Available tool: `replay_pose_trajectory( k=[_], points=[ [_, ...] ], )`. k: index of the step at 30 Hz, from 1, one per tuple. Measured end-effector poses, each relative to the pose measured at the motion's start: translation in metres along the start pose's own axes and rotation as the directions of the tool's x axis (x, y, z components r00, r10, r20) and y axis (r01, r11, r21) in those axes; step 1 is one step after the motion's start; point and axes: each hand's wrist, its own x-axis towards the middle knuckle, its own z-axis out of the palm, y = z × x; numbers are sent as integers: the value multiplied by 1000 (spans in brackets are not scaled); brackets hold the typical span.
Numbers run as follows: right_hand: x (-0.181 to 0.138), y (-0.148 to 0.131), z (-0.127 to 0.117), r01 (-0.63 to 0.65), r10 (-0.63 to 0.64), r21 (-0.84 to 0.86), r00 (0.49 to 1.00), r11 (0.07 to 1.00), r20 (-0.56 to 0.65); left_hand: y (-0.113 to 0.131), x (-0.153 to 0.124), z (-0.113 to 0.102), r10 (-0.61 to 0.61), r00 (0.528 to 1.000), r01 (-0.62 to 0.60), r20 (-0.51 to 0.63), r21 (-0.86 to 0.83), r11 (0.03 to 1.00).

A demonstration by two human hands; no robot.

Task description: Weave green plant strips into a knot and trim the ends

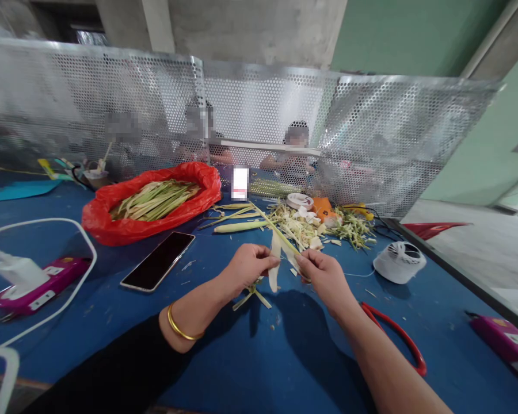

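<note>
Both hands, left [247,265] and right [323,275], pinch a pale green stalk [275,253] above the blue table [250,356].

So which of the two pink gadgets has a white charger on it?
The pink device at the far left: a white charger sits on it. The pink one at the right edge is bare.

We are holding our left hand [248,265] and right hand [323,276] close together, fingertips pinching, forearms angling inward.
</note>
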Motion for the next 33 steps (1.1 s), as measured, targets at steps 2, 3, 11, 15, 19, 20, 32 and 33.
replay_pose_trajectory(
  k=[2,3,11,15,19,20,32,33],
  points=[
    [2,1,-6,14,-16,-32,998,999,-54,1,4,-9,-1,1000,0,22,21,1000],
    [3,1,-10,15,-19,-46,996,999,-82,1,6,-15,-5,998,2,55,49,999],
    [7,0,-38,-1,-79,-156,860,988,-505,-5,29,-73,117,989,-65,-89,447,892],
    [10,-1,-41,123,76,242,733,962,-676,-5,31,-93,169,950,-4,-263,531,848],
    [13,-4,-45,240,259,526,661,816,-704,-5,31,-103,162,932,17,-325,485,874],
    [14,-4,-46,254,278,548,652,797,-706,-5,32,-104,152,932,15,-329,454,891],
    [-3,7,20,78,-85,98,994,992,66,7,2,-5,32,999,-40,-36,-240,970],
    [-4,7,22,99,-105,55,987,994,119,8,4,-4,28,997,-47,-75,-278,959]
  ],
)
